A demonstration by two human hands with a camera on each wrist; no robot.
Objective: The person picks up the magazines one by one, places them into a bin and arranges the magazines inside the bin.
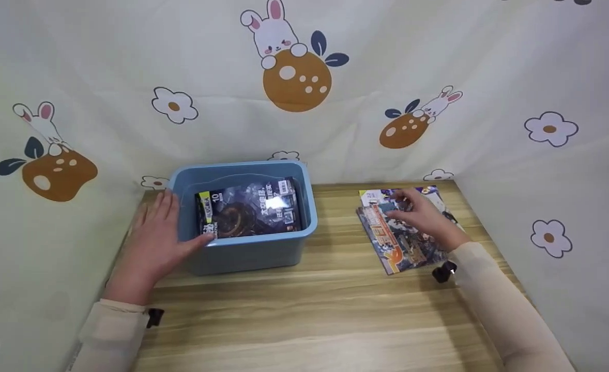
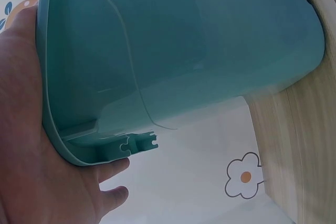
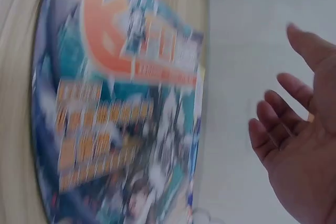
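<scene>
Had the right hand (image 1: 422, 214) nearer, loosely curved, empty, over magazines (image 1: 410, 252) right of the bin (image 1: 247, 256); spread the left hand (image 1: 154, 240) against it.

Number 10 (image 1: 215, 197) on dark magazine (image 1: 247, 209)

Passage I have: over the tabletop (image 1: 330, 258), between blue bin (image 1: 253, 256) and magazines (image 1: 413, 250); obstacles: said bin, patterned cloth (image 1: 356, 160) behind
</scene>
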